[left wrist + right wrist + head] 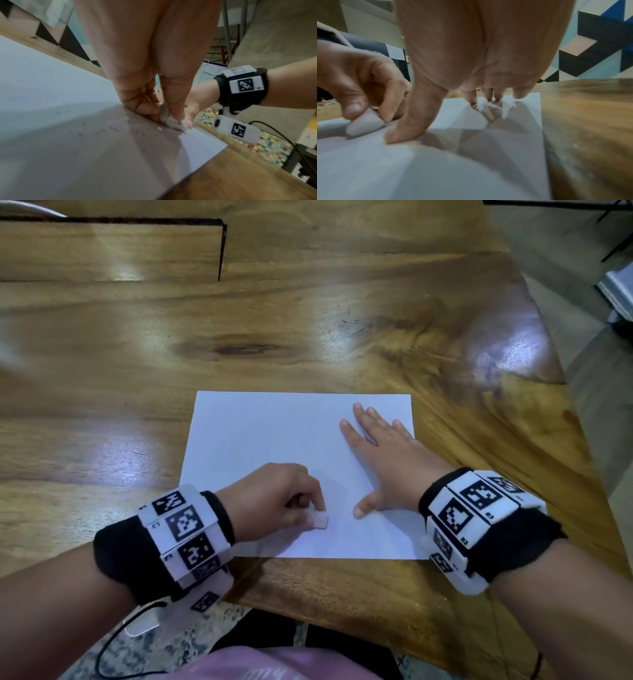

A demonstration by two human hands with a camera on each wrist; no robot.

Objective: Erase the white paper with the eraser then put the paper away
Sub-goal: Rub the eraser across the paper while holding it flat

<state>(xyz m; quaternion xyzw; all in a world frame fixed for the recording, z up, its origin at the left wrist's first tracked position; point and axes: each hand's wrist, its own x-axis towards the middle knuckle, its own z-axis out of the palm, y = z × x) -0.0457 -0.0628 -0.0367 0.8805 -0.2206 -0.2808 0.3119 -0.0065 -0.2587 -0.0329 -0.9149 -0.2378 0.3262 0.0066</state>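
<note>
Paper (260,436) flat on table (308,330), left hand (274,501) pinching eraser (320,520) against its near part, right hand (380,457) spread flat, fingers straight, pressing its right side.

You are sitting at a glossy wooden table (308,313) with strong grain and a dark knot, in what looks like an indoor office or common room rather than a kitchen or workshop. Far left on the table lies a raised wooden panel (109,251) edged in black. Your wrist views show a wall painted in geometric cubes (597,44) of black, blue, pale blue and pink, and a band of small multicoloured tiles (267,146) beyond the table's edge. The floor (164,642) near your lap is speckled stone. Thin metal legs (226,20) stand in the background.
</note>
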